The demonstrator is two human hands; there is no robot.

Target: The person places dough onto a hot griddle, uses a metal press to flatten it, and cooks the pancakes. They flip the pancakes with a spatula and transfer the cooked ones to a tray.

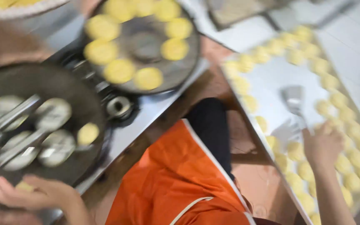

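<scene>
Two hands at work: one at each side of the blurred view, with an orange apron between them.
Left hand: low at the left, at the near rim of the dark round mould pan; the fingers curl around a small yellow dough piece — a light pinch, it seems, so the soft piece keeps its shape.
Right hand: reaching out over the tray, closed around the handle of a metal spatula; the blade lies flat on the tray's bare middle, low enough to slide under the pieces.
Tray: a long pale sheet at the right, with yellow dough rounds lined along its edges and the centre left free — room for the spatula to move.
Mould pan: round hollows with metal bars across them; one yellow round sits in a hollow at its right side, and the others look pale or unfilled, though blur hides detail.
Second pan: farther back, with flat yellow cakes set in a ring around its centre, evenly spaced.
Counter: a metal surface under both pans, just beside the tray and within reach of either hand.
</scene>
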